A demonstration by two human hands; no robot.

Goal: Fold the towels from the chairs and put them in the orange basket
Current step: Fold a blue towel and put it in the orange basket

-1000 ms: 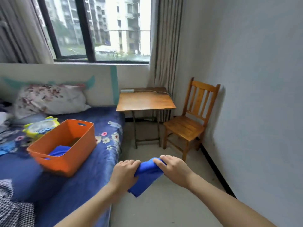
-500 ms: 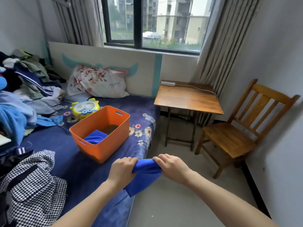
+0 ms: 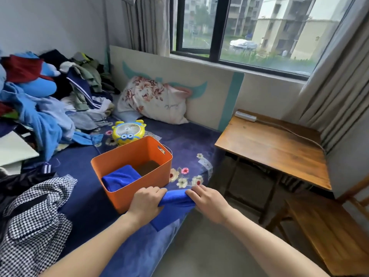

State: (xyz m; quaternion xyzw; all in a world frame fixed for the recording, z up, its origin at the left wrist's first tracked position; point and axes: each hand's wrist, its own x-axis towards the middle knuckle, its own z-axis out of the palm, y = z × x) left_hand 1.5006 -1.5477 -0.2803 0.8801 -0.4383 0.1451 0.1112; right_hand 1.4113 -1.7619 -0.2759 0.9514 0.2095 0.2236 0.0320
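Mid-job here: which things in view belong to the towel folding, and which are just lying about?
Job:
- blue towel, gripped by the left hand and right hand
- orange basket
- folded towel inside the basket
- wooden chair

Lying about:
- yellow fan
- floral pillow
- clothes pile
- checked garment
- wooden table
- power strip

blue towel (image 3: 175, 204): bunched, gripped at both ends, its lower part hung just in front of the basket.
folded towel (image 3: 120, 177): blue, laid flat in the basket's near-left corner.
orange basket (image 3: 129, 154): open-topped, set upright on the bed (image 3: 189, 144).
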